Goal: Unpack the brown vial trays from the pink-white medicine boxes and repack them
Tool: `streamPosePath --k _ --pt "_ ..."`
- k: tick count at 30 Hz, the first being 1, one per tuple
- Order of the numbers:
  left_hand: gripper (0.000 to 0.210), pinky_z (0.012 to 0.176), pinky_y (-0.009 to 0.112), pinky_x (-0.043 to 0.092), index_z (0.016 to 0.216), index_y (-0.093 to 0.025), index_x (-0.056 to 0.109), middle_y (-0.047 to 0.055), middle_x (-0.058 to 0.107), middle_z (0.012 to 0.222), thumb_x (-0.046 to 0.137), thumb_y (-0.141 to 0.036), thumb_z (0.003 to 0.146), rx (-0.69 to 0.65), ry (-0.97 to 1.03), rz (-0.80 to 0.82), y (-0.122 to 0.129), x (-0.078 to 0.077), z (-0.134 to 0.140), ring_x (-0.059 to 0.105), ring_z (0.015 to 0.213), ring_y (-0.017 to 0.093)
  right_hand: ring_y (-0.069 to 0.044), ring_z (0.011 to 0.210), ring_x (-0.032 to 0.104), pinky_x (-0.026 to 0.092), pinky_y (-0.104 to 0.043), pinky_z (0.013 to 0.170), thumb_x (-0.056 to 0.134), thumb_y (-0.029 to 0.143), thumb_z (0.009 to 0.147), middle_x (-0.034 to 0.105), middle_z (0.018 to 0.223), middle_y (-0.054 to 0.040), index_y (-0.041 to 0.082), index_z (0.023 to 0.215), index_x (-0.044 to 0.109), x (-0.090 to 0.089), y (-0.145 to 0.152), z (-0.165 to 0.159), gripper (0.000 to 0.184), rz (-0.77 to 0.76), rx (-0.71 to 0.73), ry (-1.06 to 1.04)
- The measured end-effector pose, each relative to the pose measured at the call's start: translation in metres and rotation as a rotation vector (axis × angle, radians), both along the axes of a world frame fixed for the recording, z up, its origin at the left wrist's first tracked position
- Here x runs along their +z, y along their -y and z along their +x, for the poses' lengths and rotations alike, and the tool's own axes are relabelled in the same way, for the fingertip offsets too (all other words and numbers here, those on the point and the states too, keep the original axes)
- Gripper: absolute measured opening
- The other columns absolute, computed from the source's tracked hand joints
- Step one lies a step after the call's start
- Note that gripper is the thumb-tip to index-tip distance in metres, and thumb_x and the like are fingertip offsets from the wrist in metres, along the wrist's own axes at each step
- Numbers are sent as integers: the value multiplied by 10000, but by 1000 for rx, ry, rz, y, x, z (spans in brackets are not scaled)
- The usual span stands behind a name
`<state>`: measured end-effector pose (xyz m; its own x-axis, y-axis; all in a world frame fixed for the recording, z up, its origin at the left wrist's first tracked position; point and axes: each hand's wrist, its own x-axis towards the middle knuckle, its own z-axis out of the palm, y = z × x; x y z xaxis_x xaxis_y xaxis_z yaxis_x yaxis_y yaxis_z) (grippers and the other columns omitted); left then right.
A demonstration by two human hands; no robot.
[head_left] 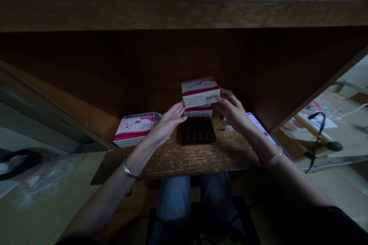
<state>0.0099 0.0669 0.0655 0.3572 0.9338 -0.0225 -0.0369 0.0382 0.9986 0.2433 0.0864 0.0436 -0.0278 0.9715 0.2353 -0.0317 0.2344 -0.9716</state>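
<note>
A white and magenta carton (201,92) with a barcode on its front side is raised between my two hands. My right hand (233,110) grips its right end, the thumb at the front lower corner. My left hand (169,122) presses its fingertips to the left end, near the lower edge. Just beneath lies a second similar carton (199,111), partly hidden by the raised one. Nearer to me on the wooden surface sits a dark brown tray (198,131) with a row of vials or slots, too dark to tell which.
Left of my left forearm stands another white and magenta carton (135,128). A phone (260,126) with a lit screen lies beyond my right wrist. A thick wooden shelf edge (184,13) runs overhead. At right are a black cable (317,138) and clear plastic wrapping (322,109).
</note>
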Motion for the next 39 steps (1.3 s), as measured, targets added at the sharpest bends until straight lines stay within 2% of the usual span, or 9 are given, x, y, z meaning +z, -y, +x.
streamPosePath --k 5,10,16,19,22,27,30,33,39 --pt "741 1230 465 233 1472 -260 383 53 294 1633 654 -177 787 -24 3 201 6 0 -1 214 1518 262 -192 1270 578 488 -391 1042 634 483 842 655 1323 -12 306 1135 623 7 9 -7 342 148 -156 -173" --pt "646 1212 525 279 1389 -350 442 21 336 1613 679 -203 807 9 37 427 19 -5 5 336 1471 291 -192 1058 691 552 -428 973 765 448 761 752 1085 6 269 896 758 16 19 -12 224 255 -339 -433" --pt "458 1160 449 411 1180 -299 564 34 506 1474 762 -203 779 141 175 595 32 4 14 550 1319 265 -248 1233 619 478 -514 1071 784 342 745 723 1214 -7 282 919 776 26 33 -14 184 315 -346 -449" --pt "407 1025 390 548 1124 -288 587 39 550 1408 786 -264 769 221 284 548 31 12 13 646 1184 244 -261 1371 499 402 -513 1138 803 305 714 583 1434 10 293 973 758 30 39 -15 263 368 -270 -414" --pt "475 907 388 609 1182 -270 578 87 552 1417 786 -364 765 271 293 457 26 20 8 639 1184 286 -263 1408 452 353 -514 1170 815 266 688 492 1519 3 315 1147 697 35 41 -15 476 328 -110 -400" --pt "579 1032 433 543 1196 -217 601 97 663 1297 850 -316 683 313 223 409 22 26 1 602 1246 309 -272 1380 484 357 -517 1167 831 212 632 552 1466 -49 280 1272 615 41 41 -9 678 141 195 -366" --pt "607 1027 424 549 1199 -203 617 92 687 1275 866 -305 656 348 205 427 25 31 0 621 1222 305 -266 1306 561 403 -505 1140 828 200 653 647 1354 -65 247 1261 623 43 44 -5 643 13 305 -320" --pt "572 1004 428 564 1214 -189 633 104 701 1256 836 -336 700 386 180 454 31 37 1 636 1201 310 -245 1183 650 479 -472 1080 812 252 728 710 1249 -61 234 1229 642 43 46 -7 529 -80 316 -313" --pt "536 973 435 582 1205 -189 680 97 724 1216 825 -314 705 510 141 481 39 50 -4 662 1162 321 -196 1045 708 581 -367 945 807 312 773 731 1204 -48 244 1195 658 32 48 -19 452 -153 384 -290"
